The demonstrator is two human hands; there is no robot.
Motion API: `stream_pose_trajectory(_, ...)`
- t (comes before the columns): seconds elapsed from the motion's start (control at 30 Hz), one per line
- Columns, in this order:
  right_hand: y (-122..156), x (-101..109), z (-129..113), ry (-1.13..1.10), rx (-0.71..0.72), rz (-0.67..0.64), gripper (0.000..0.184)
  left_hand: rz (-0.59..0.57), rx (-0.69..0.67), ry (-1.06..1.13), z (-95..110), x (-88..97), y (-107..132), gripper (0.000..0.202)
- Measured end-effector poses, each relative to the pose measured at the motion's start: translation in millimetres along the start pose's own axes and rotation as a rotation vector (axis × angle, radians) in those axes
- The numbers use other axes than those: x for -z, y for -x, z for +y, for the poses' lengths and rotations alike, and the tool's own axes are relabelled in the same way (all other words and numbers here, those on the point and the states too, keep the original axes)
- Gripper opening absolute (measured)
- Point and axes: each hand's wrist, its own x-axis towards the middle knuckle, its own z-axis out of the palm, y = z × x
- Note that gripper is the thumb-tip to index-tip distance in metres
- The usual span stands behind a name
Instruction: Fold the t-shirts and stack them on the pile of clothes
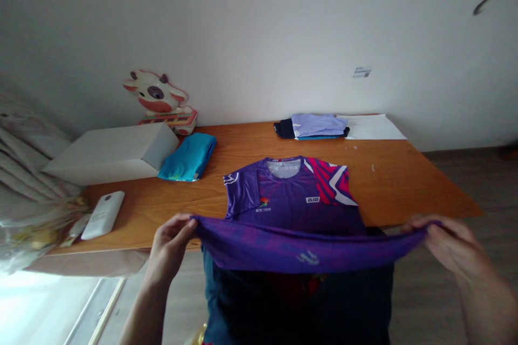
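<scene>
Head view. Pinching the near hem of a purple synthetic sports jersey with a pink-and-white striped shoulder: left hand at the left corner, right hand at the right, fingers closed on the cloth, wrists raised, 2 forearms reaching in from the near side. Spread chest-up on the orange-brown wooden desk, collar far, hem held up taut off the near edge. Looks like a first fold in hand. Calls next, probably, for carrying both corners level toward the collar. Far left: teal folded cloth, white cardboard box. Far right: stack of folded clothes.
</scene>
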Motion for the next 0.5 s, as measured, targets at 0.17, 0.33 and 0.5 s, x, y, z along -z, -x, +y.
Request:
stream_pose_trajectory(0.17,-123,-101,-5,0.049,0.025,-0.031,0.043,0.107,-0.125,-0.127,-28,-55.0,-113,0.048)
stream_pose_trajectory(0.33,-203,-155,23,0.322,0.18,-0.019,0.043,0.014,-0.211,-0.441,-54,-80.9,-195,0.056)
stream_pose_trajectory(0.5,-240,-176,47,0.372,0.219,-0.052,0.033,0.031,-0.25,-0.632,-70,-86.2,-227,0.045)
